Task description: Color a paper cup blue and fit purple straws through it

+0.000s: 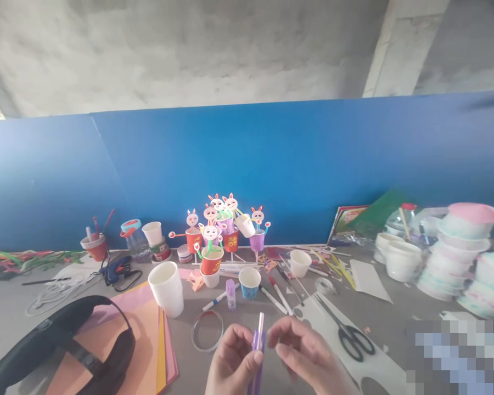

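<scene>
The left hand (pixel 234 363) pinches a narrow purple folded paper strip (pixel 257 344) between thumb and fingertips. It holds the strip upright at the bottom middle of the view, above the grey table (pixel 8 307). A thin white stick (pixel 260 322) rises out of the top of the strip. The right hand (pixel 308 356) is just beside it, with its fingers curled and their tips close to the stick. I cannot tell whether they touch or pinch it.

Just left of the grip and a little beyond it, a clear plastic tape ring (pixel 208 331) lies flat. To the right of the grip, black-handled scissors (pixel 351 334) lie on a white paper sheet (pixel 389 368). Straight beyond the grip are a small purple glue stick (pixel 230 294) and white marker pens with red caps (pixel 280 296), which lie scattered. Further left, overlapping pink and orange paper sheets (pixel 150 329) lie partly under a black padded strap (pixel 66 351).

Beyond the glue stick stands a blue patterned paper cup (pixel 249 282), its inside hidden. A stack of white paper cups (pixel 167 288) stands beyond and left of the grip. Far behind the grip, red and purple paper cups with rabbit-faced paper figures (pixel 214 241) cluster against the blue wall board (pixel 313 164). Far left, a red paper cup (pixel 94 247) holds a few upright tools. Far right, stacked white plastic bowls (pixel 456 258) stand beside white tubs (pixel 401 260).
</scene>
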